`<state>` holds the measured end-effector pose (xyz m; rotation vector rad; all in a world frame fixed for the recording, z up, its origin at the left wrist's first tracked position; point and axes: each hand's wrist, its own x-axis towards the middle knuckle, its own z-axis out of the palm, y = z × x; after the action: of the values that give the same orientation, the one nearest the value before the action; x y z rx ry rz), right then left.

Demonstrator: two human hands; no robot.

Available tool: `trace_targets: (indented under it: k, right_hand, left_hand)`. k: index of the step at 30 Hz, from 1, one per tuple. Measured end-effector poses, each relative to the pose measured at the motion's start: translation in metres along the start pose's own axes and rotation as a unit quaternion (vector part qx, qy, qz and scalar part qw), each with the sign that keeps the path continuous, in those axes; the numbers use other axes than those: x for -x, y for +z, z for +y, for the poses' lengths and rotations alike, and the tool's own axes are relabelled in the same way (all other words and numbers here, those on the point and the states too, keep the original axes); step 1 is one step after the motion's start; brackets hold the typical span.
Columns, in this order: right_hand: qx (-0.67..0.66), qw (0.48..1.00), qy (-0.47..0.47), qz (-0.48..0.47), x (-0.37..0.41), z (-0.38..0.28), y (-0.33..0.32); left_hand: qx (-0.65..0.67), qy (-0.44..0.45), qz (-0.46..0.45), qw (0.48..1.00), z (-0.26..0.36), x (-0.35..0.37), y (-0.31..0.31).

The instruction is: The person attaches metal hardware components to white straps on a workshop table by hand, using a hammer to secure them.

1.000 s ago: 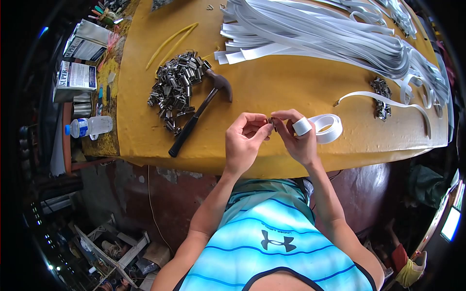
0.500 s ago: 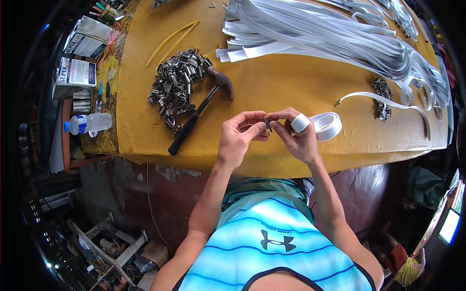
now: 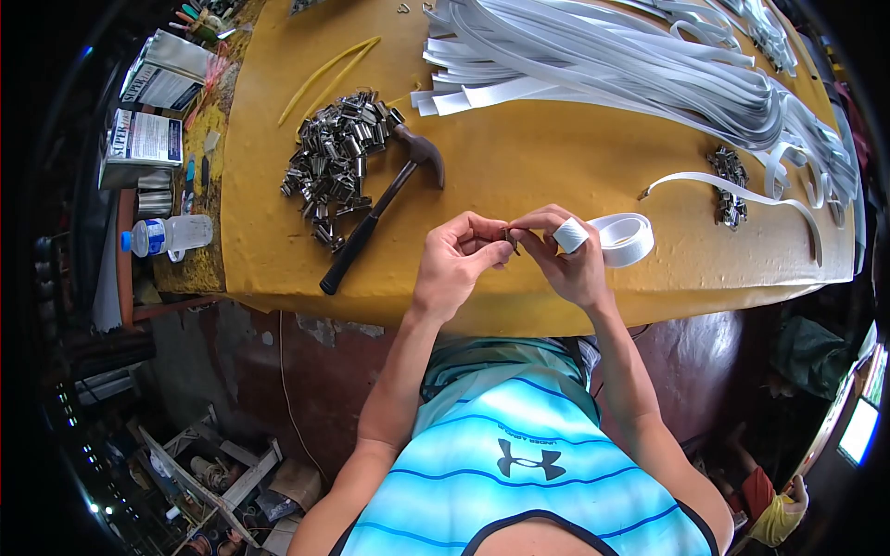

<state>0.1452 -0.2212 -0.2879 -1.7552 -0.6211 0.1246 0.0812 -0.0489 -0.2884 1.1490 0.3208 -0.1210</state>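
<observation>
Between the fingertips of both hands, over the table's near part, is a small metal clip (image 3: pixel 511 238), mostly covered by the fingers. My left hand (image 3: pixel 456 262) pinches it from the left with thumb and forefinger. From the right, my right hand (image 3: pixel 567 262) pinches it too. White tape (image 3: pixel 571 234) wraps round a finger of my right hand. A roll of white strap (image 3: pixel 628 240) stands just right of that hand. Left of my hands lies a hammer (image 3: pixel 389 190) with a black handle, beside a pile of metal clips (image 3: pixel 338 157).
Long white straps (image 3: pixel 603 65) cover the back right of the yellow table (image 3: pixel 538 139). A smaller clip pile (image 3: pixel 730 185) lies at right beside a loose strap. At left are a plastic bottle (image 3: pixel 169 236) and cans (image 3: pixel 144 137). A person (image 3: pixel 774 508) is at lower right.
The small clip has been turned between my fingertips and shows less of its flat face. The person at lower right has shifted slightly.
</observation>
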Motion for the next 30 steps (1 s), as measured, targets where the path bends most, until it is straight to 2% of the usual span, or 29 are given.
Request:
trace_targets:
  k: [8,10,12,13,15,17,18,20,27,30]
  right_hand:
    - [0.010,0.999,0.001,-0.050,-0.004,-0.001,-0.006]
    - [0.010,0.998,0.007,-0.066,-0.003,-0.003,-0.008]
    - [0.032,0.993,0.076,-0.085,-0.002,-0.007,-0.011]
    - [0.032,0.993,0.076,-0.085,-0.002,-0.004,-0.011]
    - [0.196,0.976,-0.020,-0.090,-0.002,0.004,-0.009]
    - [0.243,0.965,-0.031,-0.097,-0.001,0.005,-0.005]
    - [0.290,0.950,-0.042,-0.105,-0.001,0.005,-0.002]
    - [0.310,0.944,-0.050,-0.099,0.001,0.006,0.005]
    - [0.428,0.895,-0.066,-0.104,0.006,0.019,0.021]
    - [0.419,0.901,-0.074,-0.086,0.008,0.022,0.024]
  left_hand:
    - [-0.005,-0.020,-0.023,1.000,0.002,-0.002,-0.009]
    - [-0.028,0.000,0.003,1.000,0.000,-0.003,-0.012]
    - [-0.029,0.007,0.029,0.999,0.004,0.000,-0.011]
    - [-0.031,0.013,0.055,0.998,0.006,0.002,-0.010]
    - [-0.065,0.017,0.046,0.997,0.007,0.006,-0.009]
    - [-0.099,0.021,0.038,0.994,0.008,0.009,-0.004]
    - [-0.143,0.060,0.040,0.987,0.009,0.011,0.002]
    - [-0.213,0.108,0.041,0.970,0.009,0.011,0.011]
    - [-0.279,0.115,0.054,0.952,0.014,0.005,0.024]
    - [-0.305,0.115,0.078,0.942,0.012,0.004,0.028]
